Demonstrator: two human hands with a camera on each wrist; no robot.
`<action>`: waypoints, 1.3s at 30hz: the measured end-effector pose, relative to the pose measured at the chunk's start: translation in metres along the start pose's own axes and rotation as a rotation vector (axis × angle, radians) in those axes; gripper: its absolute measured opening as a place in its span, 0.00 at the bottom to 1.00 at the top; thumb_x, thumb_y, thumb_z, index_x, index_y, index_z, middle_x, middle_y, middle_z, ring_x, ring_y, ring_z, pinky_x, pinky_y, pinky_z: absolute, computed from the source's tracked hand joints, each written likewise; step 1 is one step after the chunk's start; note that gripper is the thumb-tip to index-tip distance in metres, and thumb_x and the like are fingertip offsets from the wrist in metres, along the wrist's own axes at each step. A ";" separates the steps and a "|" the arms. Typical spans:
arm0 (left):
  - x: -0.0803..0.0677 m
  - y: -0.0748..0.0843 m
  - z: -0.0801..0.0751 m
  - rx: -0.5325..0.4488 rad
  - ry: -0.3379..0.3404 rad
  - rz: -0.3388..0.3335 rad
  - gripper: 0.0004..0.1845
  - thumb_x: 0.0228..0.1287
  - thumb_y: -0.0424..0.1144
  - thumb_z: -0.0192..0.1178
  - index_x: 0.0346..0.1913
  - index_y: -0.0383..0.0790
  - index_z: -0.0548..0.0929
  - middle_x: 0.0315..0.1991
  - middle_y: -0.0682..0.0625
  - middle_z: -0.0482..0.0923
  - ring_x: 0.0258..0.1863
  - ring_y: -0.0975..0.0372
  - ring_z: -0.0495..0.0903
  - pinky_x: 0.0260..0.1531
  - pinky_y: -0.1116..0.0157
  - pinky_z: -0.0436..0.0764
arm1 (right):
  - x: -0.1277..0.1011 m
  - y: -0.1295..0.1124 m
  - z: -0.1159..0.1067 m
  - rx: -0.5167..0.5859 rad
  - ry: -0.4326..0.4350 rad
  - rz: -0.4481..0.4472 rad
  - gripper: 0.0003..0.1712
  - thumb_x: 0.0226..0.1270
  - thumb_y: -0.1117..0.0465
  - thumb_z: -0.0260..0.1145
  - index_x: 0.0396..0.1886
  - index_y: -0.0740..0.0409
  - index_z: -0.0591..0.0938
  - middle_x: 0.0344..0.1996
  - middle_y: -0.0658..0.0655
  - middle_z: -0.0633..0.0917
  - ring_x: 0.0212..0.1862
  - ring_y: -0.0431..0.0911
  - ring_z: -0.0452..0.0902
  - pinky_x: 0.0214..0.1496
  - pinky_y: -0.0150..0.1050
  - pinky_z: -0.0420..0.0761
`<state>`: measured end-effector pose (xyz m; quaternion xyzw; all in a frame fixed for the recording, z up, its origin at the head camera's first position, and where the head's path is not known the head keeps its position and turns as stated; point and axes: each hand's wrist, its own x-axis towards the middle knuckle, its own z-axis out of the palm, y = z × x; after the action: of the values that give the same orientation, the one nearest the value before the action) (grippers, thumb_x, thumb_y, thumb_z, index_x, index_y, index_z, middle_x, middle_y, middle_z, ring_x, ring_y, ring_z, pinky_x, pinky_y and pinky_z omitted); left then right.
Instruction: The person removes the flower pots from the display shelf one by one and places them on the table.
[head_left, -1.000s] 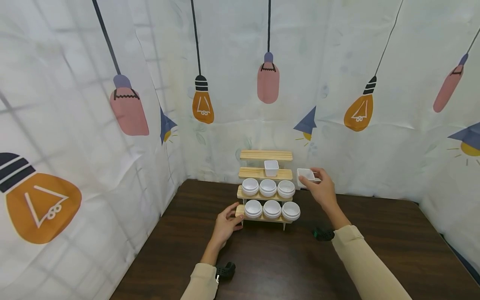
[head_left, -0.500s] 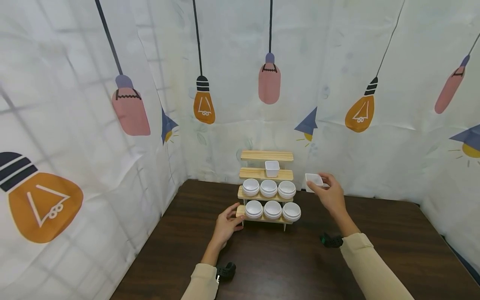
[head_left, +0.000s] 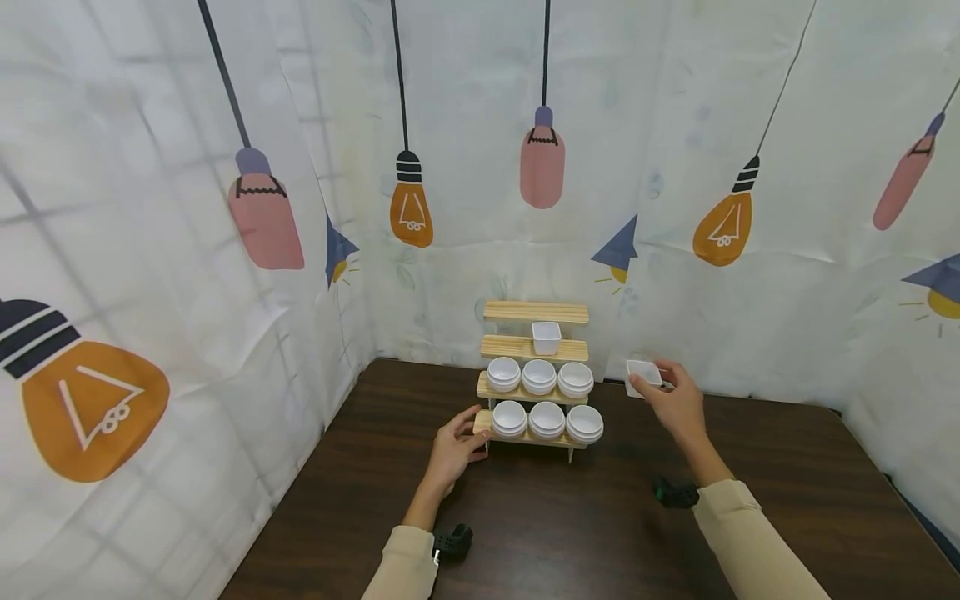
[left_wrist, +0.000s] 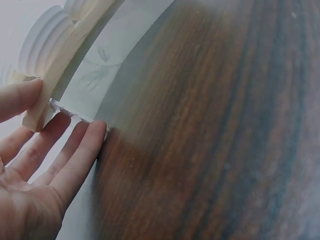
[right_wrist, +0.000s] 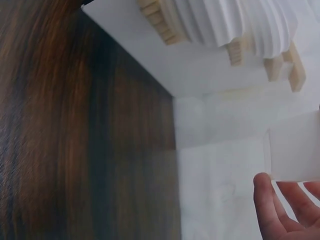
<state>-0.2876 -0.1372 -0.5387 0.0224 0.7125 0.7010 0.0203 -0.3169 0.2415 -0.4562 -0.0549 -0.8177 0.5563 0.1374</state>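
Observation:
A stepped wooden rack (head_left: 536,346) with several slat shelves stands at the back of the table. My left hand (head_left: 450,450) grips the left end of its lowest slat (left_wrist: 65,60), thumb on top and fingers beneath. To the right of the rack, my right hand (head_left: 677,402) holds a white square cup (head_left: 643,377) in the air between thumb and fingers, apart from the shelves. Another white square cup (head_left: 546,337) sits on the second slat from the top. Stacked white round bowls (head_left: 539,377) fill the two lower slats. The top slat (head_left: 536,312) bears nothing.
The dark wooden table (head_left: 540,525) runs under both arms. A pale curtain (head_left: 465,250) printed with lamps hangs close behind the rack, and another fabric side (head_left: 187,375) rises at the left.
My right hand has moved right and slightly down, carrying the square cup away from the rack. The left hand keeps its grip on the lowest slat.

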 end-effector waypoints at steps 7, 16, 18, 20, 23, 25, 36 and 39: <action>-0.001 0.000 0.000 -0.008 -0.010 0.012 0.32 0.72 0.33 0.64 0.76 0.39 0.68 0.60 0.33 0.79 0.52 0.47 0.86 0.45 0.52 0.91 | -0.003 0.012 -0.003 -0.121 0.028 -0.009 0.42 0.66 0.44 0.73 0.71 0.62 0.72 0.62 0.71 0.81 0.50 0.51 0.86 0.33 0.20 0.80; -0.002 0.000 0.000 0.004 0.001 0.003 0.32 0.71 0.34 0.64 0.76 0.42 0.69 0.59 0.35 0.80 0.51 0.49 0.86 0.45 0.53 0.91 | 0.001 0.033 -0.002 -0.204 0.054 -0.010 0.40 0.65 0.42 0.73 0.67 0.63 0.75 0.59 0.71 0.83 0.55 0.60 0.84 0.35 0.24 0.77; -0.002 0.001 0.000 0.005 0.002 0.002 0.32 0.72 0.34 0.64 0.76 0.42 0.69 0.59 0.35 0.80 0.51 0.51 0.86 0.45 0.52 0.91 | 0.002 0.037 -0.002 -0.214 0.052 0.005 0.40 0.65 0.41 0.72 0.67 0.62 0.75 0.60 0.71 0.83 0.56 0.61 0.82 0.37 0.27 0.77; -0.002 0.001 0.000 0.002 0.002 -0.001 0.32 0.72 0.33 0.64 0.76 0.41 0.69 0.59 0.36 0.80 0.50 0.52 0.86 0.46 0.51 0.91 | 0.002 0.040 -0.001 -0.221 0.045 0.020 0.41 0.65 0.39 0.72 0.67 0.61 0.74 0.62 0.71 0.82 0.56 0.61 0.80 0.38 0.29 0.76; -0.002 0.002 0.000 -0.003 -0.004 -0.001 0.32 0.72 0.31 0.63 0.76 0.39 0.68 0.58 0.35 0.80 0.51 0.49 0.86 0.47 0.49 0.90 | 0.002 0.044 0.000 -0.230 0.032 0.033 0.43 0.65 0.38 0.72 0.69 0.62 0.73 0.62 0.71 0.81 0.56 0.62 0.80 0.38 0.30 0.77; -0.004 0.006 0.000 -0.014 -0.009 -0.007 0.31 0.72 0.30 0.62 0.76 0.37 0.68 0.57 0.34 0.80 0.52 0.44 0.85 0.47 0.47 0.89 | 0.002 0.047 0.001 -0.243 0.028 0.037 0.43 0.65 0.38 0.72 0.69 0.62 0.73 0.61 0.71 0.82 0.55 0.61 0.80 0.38 0.31 0.76; -0.014 0.021 0.003 -0.012 -0.010 0.011 0.32 0.72 0.29 0.62 0.76 0.32 0.66 0.56 0.32 0.80 0.51 0.45 0.85 0.46 0.48 0.90 | 0.005 0.060 0.007 -0.267 -0.004 0.080 0.45 0.65 0.37 0.71 0.71 0.62 0.72 0.64 0.70 0.80 0.61 0.63 0.76 0.50 0.44 0.77; -0.013 0.020 0.003 -0.008 -0.010 0.007 0.31 0.72 0.29 0.62 0.76 0.33 0.67 0.56 0.32 0.80 0.50 0.48 0.86 0.46 0.49 0.90 | 0.006 0.064 0.009 -0.269 -0.018 0.089 0.46 0.65 0.37 0.71 0.72 0.62 0.71 0.65 0.71 0.79 0.62 0.63 0.75 0.52 0.47 0.77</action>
<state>-0.2747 -0.1349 -0.5185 0.0281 0.7094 0.7039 0.0215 -0.3293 0.2587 -0.5170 -0.1042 -0.8828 0.4478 0.0967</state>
